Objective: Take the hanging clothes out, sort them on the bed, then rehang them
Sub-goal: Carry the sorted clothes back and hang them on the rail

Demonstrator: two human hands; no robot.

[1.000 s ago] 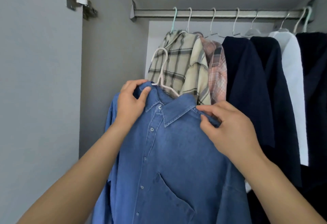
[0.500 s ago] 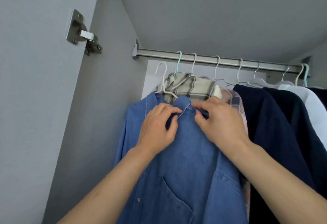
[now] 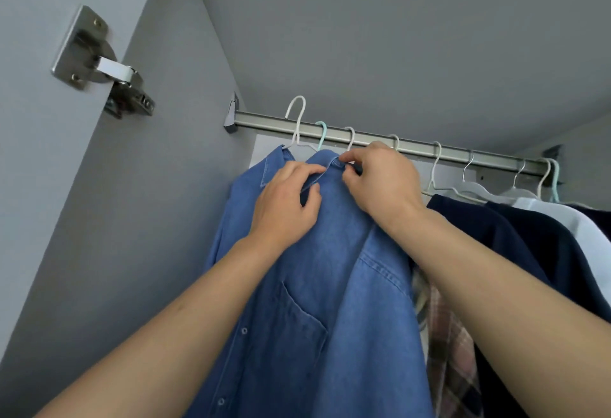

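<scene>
So both hands are up at the collar of the denim shirt (image 3: 330, 285) right now. The left hand (image 3: 284, 206) is pinching the collar edge between thumb and fingers, and the right hand (image 3: 380, 183) is pinching the collar just beside it, fingers curled in tight. The shirt is sitting on a white hanger (image 3: 296, 123) whose hook is poking up above the rail (image 3: 413, 150) at the far left end, next to the teal hanger (image 3: 321, 135); can't tell if the hook is actually resting on the rail or just hovering over it. Compared with half a second ago, the shirt and both hands are riding higher and closer to the rail, and the hook that was sitting below the rail is now reaching above it. The view is tilting up more too, so the door hinge (image 3: 102, 64) is looking bigger. The plaid shirts (image 3: 449, 345) are mostly getting covered by the denim and the right arm, only peeking out lower down, while the dark navy clothes (image 3: 512, 245) and the white one (image 3: 585, 229) are hanging off to the right.
</scene>
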